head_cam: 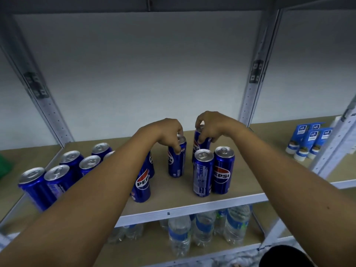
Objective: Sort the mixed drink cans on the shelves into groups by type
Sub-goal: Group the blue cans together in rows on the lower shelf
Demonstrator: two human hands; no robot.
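Several clear water bottles (180,236) with blue labels are seen upright on the lower shelf, nearest the viewer, partly cut off by the white shelf edge (192,209) above them. Two forearms are stretched forward over that edge onto the tan shelf board (246,182).

On the board, two Pepsi cans are stood touching at the front right: one with its print panel turned forward (202,173), one with its logo shown (223,170). A further logo can (142,186) is set at the front centre, its top hidden by the left forearm. At the left a cluster of blue cans (57,176) is grouped closely, silver lids up; some of them are covered by the same forearm, so their number cannot be told.

Farther back, the left hand (169,132) is arched downward, and a blue can (176,160) is gripped at its rim by the curled fingertips. Just beside it, apart from it, the right hand (210,126) is bent at the wrist and another blue can (201,141) is pinched at its top; most of this can is hidden behind the front pair.

At the far right, small blue-and-white packets (310,141) are stood on the next bay, their print too small to be read beyond the brand mark. A green object (4,164) is cut off at the left border.
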